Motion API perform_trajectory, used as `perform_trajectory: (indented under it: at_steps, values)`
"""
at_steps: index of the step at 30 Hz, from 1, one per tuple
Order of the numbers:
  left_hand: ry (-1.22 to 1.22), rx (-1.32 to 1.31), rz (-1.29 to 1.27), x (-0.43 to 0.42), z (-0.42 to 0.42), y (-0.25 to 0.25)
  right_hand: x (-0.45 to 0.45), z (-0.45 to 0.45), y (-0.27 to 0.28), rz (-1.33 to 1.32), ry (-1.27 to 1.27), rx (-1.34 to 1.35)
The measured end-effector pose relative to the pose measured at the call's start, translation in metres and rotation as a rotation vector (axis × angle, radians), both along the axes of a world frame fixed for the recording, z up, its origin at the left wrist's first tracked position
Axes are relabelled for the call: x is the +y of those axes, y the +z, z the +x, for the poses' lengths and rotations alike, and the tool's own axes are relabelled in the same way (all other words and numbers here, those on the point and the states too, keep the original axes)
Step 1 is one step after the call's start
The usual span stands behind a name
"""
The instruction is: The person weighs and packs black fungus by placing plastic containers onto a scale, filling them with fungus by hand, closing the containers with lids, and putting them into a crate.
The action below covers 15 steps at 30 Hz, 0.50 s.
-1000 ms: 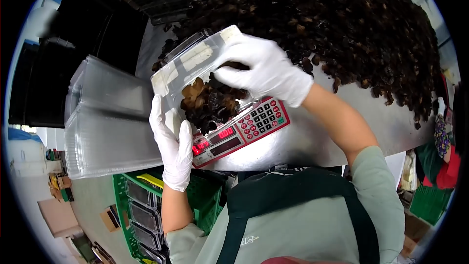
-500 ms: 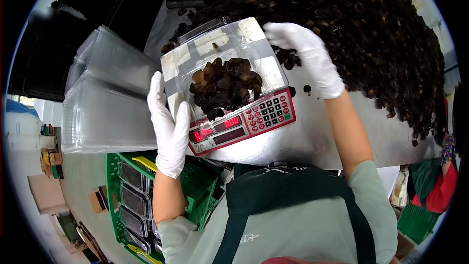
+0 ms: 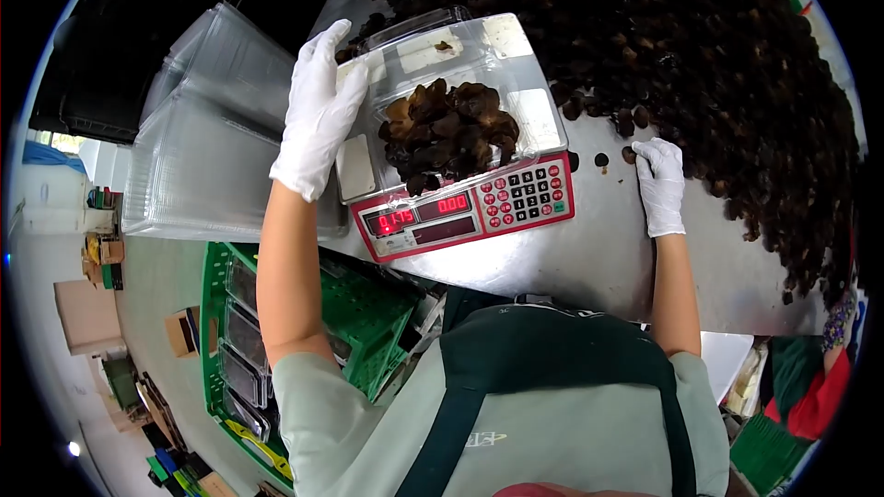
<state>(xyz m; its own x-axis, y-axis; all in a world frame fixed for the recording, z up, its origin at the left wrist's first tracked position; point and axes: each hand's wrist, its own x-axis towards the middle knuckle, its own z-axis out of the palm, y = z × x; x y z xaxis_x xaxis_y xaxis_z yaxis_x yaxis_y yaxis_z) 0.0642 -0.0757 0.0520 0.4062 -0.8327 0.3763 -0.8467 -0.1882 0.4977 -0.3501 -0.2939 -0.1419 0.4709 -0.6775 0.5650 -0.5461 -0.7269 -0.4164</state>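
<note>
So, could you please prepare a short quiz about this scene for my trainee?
1. True or false: the clear container on the scale is empty.
2. Which is nearest to the right hand: (a) the stacked plastic trays, (b) a loose dark piece, (c) the green basket?
3. Fill in: the scale's lit digits are ___ in colour.

Key: 1. False, dark pieces lie in it. 2. b. 3. Red.

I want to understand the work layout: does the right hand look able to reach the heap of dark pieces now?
Likely yes: the right hand is close beside the heap of dark pieces, with nothing visible blocking the way.
</note>
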Motion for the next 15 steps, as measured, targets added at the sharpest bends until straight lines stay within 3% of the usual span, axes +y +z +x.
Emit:
perform_trajectory:
  at_steps: [2,4,9,12,15]
  values:
    - [0.051,0.032,0.006,-0.016,0.009,-0.01,-0.003,-0.001,-0.002,0.067,-0.002,-0.002]
    - [0.277,-0.219,0.24,-0.032,0.022,-0.017,0.001,0.003,0.012,-0.002,-0.083,0.107]
    - [0.345,-0.058,0.424,-0.044,0.035,-0.032,-0.01,-0.005,0.001,0.15,-0.135,0.039]
    - [0.346,-0.036,0.407,-0.047,0.052,-0.049,0.001,0.013,0.036,0.199,-0.023,-0.012]
    - [0.285,0.344,0.219,-0.047,0.057,-0.052,0.028,0.044,0.048,0.299,0.173,0.047]
